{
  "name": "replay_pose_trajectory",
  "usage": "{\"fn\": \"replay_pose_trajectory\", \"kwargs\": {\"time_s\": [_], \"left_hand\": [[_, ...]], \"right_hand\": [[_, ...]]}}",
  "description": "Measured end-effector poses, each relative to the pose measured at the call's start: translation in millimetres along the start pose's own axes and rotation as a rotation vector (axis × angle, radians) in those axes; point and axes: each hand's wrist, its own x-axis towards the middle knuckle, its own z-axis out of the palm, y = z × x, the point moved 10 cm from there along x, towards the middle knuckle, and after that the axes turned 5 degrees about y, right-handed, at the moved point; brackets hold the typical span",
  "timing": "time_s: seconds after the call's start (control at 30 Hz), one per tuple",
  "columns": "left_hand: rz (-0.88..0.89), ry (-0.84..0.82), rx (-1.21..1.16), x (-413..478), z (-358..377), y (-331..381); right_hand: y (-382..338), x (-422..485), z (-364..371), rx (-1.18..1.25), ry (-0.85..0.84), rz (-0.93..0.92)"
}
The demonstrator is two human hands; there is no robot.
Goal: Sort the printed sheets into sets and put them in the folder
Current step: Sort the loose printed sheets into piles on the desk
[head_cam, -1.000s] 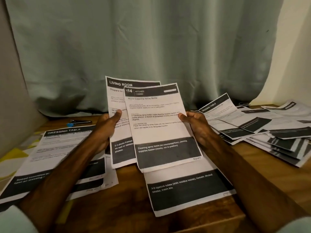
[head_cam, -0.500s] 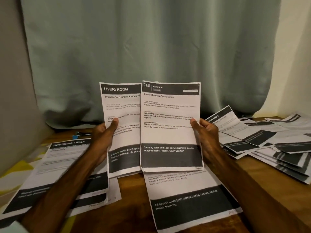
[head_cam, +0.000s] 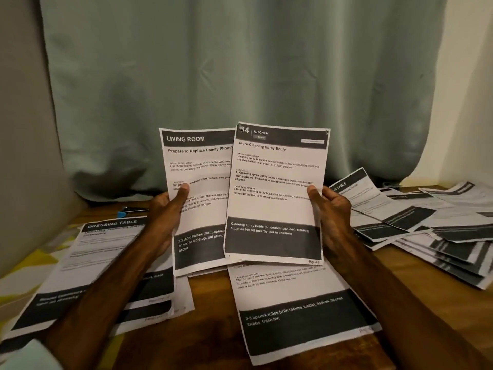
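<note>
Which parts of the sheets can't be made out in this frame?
Head view:
LIVING ROOM sheet: right side hidden behind KITCHEN sheet; thumb of left hand covers words.
Lipstick sheet: heading hidden by the held sheets.
DRESSING TABLE sheet: body text blurred.
Right pile: print too small, cut by the frame edge.

One view on record: head-worn, wide-angle. It looks forward and down across the worktop [head_cam: 210, 324] from the person's side and faces a grey-green curtain [head_cam: 240, 62] hanging behind the far edge. Range is close. Both forearms enter from the bottom corners. The left hand [head_cam: 165, 217] and right hand [head_cam: 333, 217] sit mid-frame, and print on the living room sheet [head_cam: 202, 166] and kitchen sheet [head_cam: 277, 204] they hold is legible.
</note>
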Motion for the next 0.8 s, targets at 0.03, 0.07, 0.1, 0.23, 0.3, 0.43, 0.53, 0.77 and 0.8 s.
{"fn": "replay_pose_trajectory", "kwargs": {"time_s": [0.03,0.07,0.1,0.23,0.3,0.43,0.53,0.77,0.8], "left_hand": [[0.000,0.008,-0.003,0.4,-1.5,0.2],[-0.005,0.020,-0.007,1.1,-3.1,-0.5],[-0.007,0.037,-0.017,1.6,-5.7,-0.4],[0.027,0.171,-0.083,5.9,-24.4,6.7],[0.040,0.225,-0.102,9.4,-34.0,10.2],[0.046,0.247,-0.120,15.1,-42.4,11.2],[0.054,0.244,-0.118,15.9,-41.1,10.3],[0.055,0.199,-0.080,10.9,-27.6,7.1],[0.049,0.185,-0.074,10.5,-25.7,5.9]], "right_hand": [[-0.3,0.3,0.0,0.003,0.003,0.002],[-0.2,0.6,-1.3,0.010,0.009,0.009],[0.2,1.1,-2.7,0.023,0.016,0.023],[-2.3,5.0,-14.9,0.068,0.081,0.090],[-6.3,7.3,-21.0,0.050,0.093,0.089],[-17.0,10.9,-25.8,-0.037,0.096,0.008],[-27.5,10.5,-25.8,-0.098,0.124,-0.082],[-38.0,2.4,-19.1,-0.095,0.103,-0.181],[-38.7,2.3,-18.9,-0.105,0.103,-0.193]]}}
